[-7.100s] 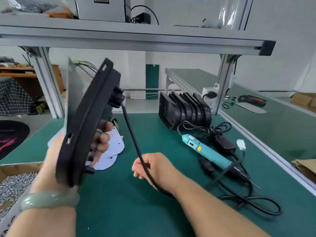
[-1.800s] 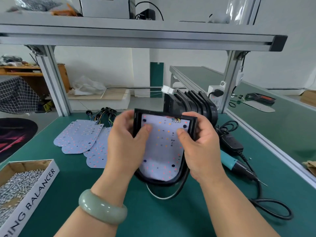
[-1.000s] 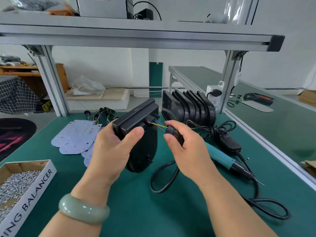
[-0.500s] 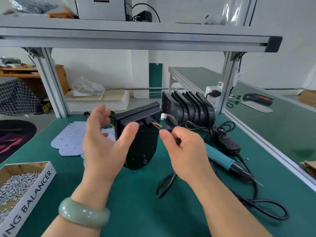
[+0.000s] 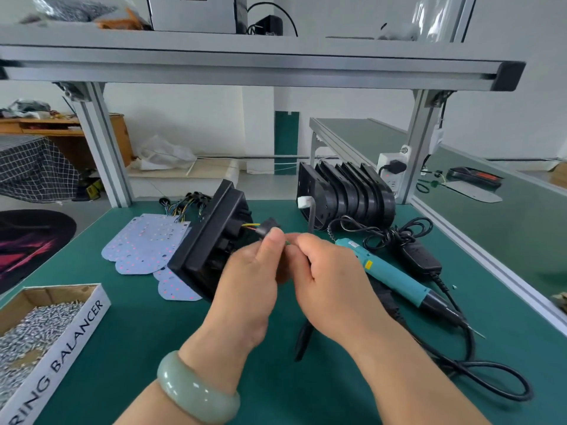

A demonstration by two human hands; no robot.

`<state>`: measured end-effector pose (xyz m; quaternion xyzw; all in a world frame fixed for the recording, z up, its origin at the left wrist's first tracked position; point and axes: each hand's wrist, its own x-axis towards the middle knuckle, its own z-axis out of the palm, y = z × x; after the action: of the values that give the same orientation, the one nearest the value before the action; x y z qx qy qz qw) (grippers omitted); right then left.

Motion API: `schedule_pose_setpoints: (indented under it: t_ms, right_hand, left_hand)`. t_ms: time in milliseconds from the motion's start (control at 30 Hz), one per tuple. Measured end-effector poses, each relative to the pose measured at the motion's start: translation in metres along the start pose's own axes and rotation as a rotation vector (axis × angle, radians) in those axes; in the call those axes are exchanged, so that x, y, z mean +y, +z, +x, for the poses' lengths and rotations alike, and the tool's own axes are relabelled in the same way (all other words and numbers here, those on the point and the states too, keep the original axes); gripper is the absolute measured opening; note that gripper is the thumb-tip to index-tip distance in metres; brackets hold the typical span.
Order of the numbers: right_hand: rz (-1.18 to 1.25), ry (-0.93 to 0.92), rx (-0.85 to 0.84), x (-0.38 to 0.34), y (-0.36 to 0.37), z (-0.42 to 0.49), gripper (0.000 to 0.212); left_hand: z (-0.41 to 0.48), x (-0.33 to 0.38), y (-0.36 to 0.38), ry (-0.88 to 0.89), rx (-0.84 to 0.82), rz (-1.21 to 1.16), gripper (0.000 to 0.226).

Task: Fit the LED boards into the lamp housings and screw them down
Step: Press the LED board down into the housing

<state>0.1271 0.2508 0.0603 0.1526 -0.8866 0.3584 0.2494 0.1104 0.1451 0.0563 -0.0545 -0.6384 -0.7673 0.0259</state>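
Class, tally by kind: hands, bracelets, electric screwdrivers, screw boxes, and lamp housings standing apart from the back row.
Hands: 2, the left hand pinching the connector, the right hand gripping the cable
Bracelet: 1
Electric screwdriver: 1
Box of screws: 1
Separate lamp housing: 1
Total: 6

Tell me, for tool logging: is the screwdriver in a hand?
No, the screwdriver lies on the bench; the left hand pinches a connector, the right hand holds the cable.
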Motion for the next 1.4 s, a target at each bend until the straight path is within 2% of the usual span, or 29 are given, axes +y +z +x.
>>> schedule_pose_setpoints:
  t_ms: [100,200,333,500,567,633,667,733,767,833,967,1033,1067,1100,1133,1200,1233,1267,1300,1367,1400]
  right_hand:
    - [-0.042,-0.083,0.016,-0.008,0.004,-0.001,0.026]
    - [-0.062,-0.095,-0.062,-0.01,0.003,0.0,0.038]
    - [-0.009,-0.144,-0.168,-0.01,-0.005,-0.005,0.035]
    - [0.055,-0.176,-0.232,-0.003,-0.016,-0.006,0.037]
    - [0.034,-0.124,-0.221,0.001,-0.014,-0.007,0.041]
    - [-0.054,-0.036,-0.176,0.005,-0.011,-0.008,0.049]
    - [-0.133,-0.001,-0.15,0.008,-0.01,-0.008,0.048]
    - [-0.274,0.044,-0.048,0.011,-0.008,-0.007,0.031]
    - [-0.279,0.067,0.025,0.01,-0.007,-0.005,0.025]
    - [-0.184,0.09,0.124,0.004,-0.005,-0.001,0.036]
    - [-0.119,0.12,0.039,-0.004,0.002,0.003,0.056]
    - [-0.07,0.173,0.042,0.002,-0.001,0.005,0.054]
    - [-0.042,0.191,0.062,0.004,-0.004,0.006,0.051]
    - [-0.022,0.195,0.084,0.006,-0.006,0.006,0.046]
    - [-0.006,0.195,0.102,0.008,-0.007,0.006,0.041]
    - [0.031,0.201,0.128,0.009,-0.007,0.005,0.031]
    - [0.054,0.206,0.136,0.011,-0.006,0.004,0.027]
    - [0.085,0.209,0.141,0.013,-0.006,0.004,0.025]
    - [0.124,0.215,0.146,0.015,-0.007,0.003,0.023]
    - [0.227,0.241,0.153,0.017,-0.007,0.002,0.025]
    - [0.266,0.25,0.161,0.019,-0.007,0.002,0.028]
  left_hand:
    - [0.002,0.006,0.004,-0.206,0.067,-0.409,0.044]
    - [0.011,0.012,0.005,-0.358,0.145,-0.616,0.026]
    - [0.02,0.019,0.001,-0.326,0.204,-0.696,0.022]
    - [0.021,0.017,-0.004,-0.275,0.118,-0.66,0.021]
    - [0.02,0.015,-0.007,-0.234,0.091,-0.571,0.026]
    - [0.018,0.011,-0.009,-0.192,0.035,-0.361,0.034]
    - [0.016,0.008,-0.01,-0.167,0.013,-0.236,0.039]
    - [0.012,0.003,-0.011,-0.127,-0.025,-0.037,0.048]
    - [0.009,0.002,-0.008,-0.117,-0.048,0.03,0.048]
    - [0.004,0.001,-0.002,-0.108,-0.092,0.136,0.044]
    - [-0.004,0.005,-0.001,-0.096,-0.234,0.382,0.033]
    - [-0.008,0.016,-0.009,-0.099,-0.357,0.448,0.031]
    - [-0.01,0.022,-0.014,-0.037,-0.386,0.552,0.029]
    - [-0.01,0.027,-0.018,0.105,-0.353,0.677,0.025]
    - [-0.01,0.03,-0.023,0.298,-0.247,0.773,0.021]
    - [-0.01,0.036,-0.028,0.638,0.117,0.712,0.011]
    - [-0.01,0.037,-0.031,0.749,0.256,0.674,0.006]
    - [-0.008,0.037,-0.034,0.799,0.331,0.652,0.014]
    - [-0.006,0.037,-0.036,0.76,0.305,0.627,0.027]
    - [-0.001,0.033,-0.039,0.518,0.086,0.591,0.056]
    - [0.0,0.03,-0.039,0.408,-0.019,0.592,0.062]
